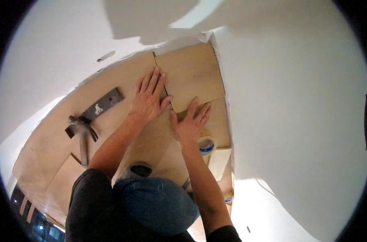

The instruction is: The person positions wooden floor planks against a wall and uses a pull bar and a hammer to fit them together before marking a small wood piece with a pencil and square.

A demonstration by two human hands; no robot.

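Tan plank (193, 74) approx sq., L edge slanting fwd-L; L hand (148, 97), R hand (188, 126): fingers spread.

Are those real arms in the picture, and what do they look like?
Yes, they are a person's own. The left hand and right hand are ungloved, with no ring, watch or cable to be seen. The left forearm and right forearm are bare too. The dark left sleeve stops near the elbow; the right sleeve, also dark, barely shows.

On the tan plank floor (155, 139), a hammer (83, 148) across a dark flat bar (107, 101), a tape roll (212, 144).
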